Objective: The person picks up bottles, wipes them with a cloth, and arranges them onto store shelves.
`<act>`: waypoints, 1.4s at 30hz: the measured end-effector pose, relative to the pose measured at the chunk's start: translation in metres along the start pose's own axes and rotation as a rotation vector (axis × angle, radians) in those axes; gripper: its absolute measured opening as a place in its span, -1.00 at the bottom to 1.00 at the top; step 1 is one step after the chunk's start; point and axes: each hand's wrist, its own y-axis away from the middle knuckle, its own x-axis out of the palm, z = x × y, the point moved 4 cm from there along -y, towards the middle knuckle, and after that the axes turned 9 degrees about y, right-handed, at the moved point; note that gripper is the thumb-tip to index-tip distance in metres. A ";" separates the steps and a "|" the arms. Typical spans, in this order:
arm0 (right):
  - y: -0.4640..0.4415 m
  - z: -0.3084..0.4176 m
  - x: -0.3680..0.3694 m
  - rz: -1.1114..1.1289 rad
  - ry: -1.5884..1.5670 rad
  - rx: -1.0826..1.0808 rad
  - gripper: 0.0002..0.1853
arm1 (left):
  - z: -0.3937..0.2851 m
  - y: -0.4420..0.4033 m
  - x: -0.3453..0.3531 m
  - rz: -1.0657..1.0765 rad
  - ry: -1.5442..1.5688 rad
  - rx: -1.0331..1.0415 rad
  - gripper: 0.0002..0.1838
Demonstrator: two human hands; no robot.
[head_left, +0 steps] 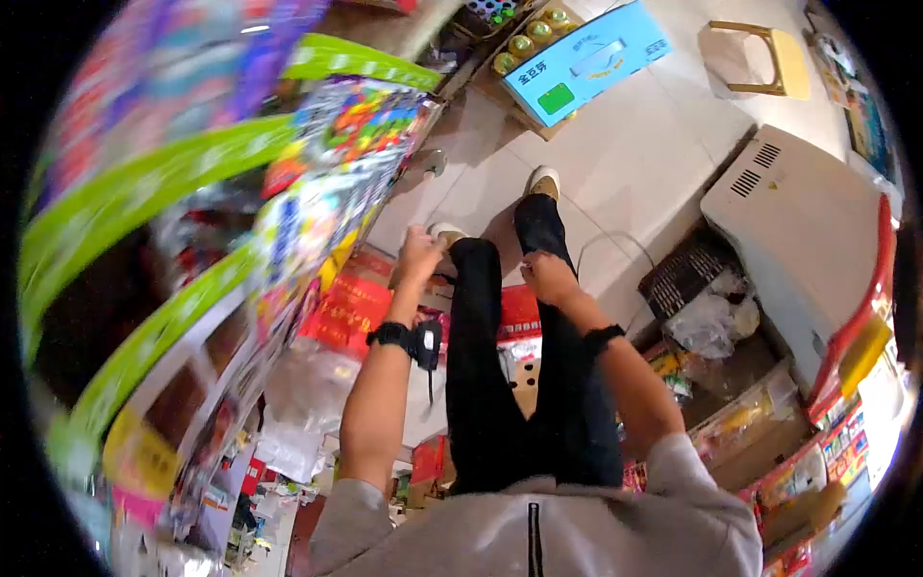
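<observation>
My left hand [418, 258] is held out in front of my body with its fingers curled in. Nothing I can name shows in it. Close to it hangs a rack of colourful snack packets [332, 183] with green shelf edging. My right hand [550, 279] is closed above my right thigh, its inside turned away from view. Whether it holds anything small I cannot make out. Each wrist wears a black band [603, 339], and a small black device [426, 343] sits at the left one. Below my left forearm are red boxes [351, 313].
Ahead, a blue carton [586, 60] stands beside gold-topped cans [521, 45] on the tiled floor [615, 159]. A wooden stool [760, 60] is farther right. Along the right side are a white cabinet [793, 212], a dark crate [694, 271] and plastic bags [707, 322].
</observation>
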 end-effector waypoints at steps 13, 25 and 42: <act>-0.226 -0.098 0.097 0.036 -0.129 -0.049 -0.71 | 0.140 -0.223 0.126 -0.492 0.522 0.045 0.18; -0.331 -0.048 0.145 -0.195 -0.289 -0.190 -0.30 | 0.147 -0.252 0.128 -0.595 0.106 0.313 -0.35; 0.077 0.152 -0.060 -0.466 -0.146 -0.420 -0.24 | -0.154 0.222 -0.057 -0.060 0.372 0.484 -0.22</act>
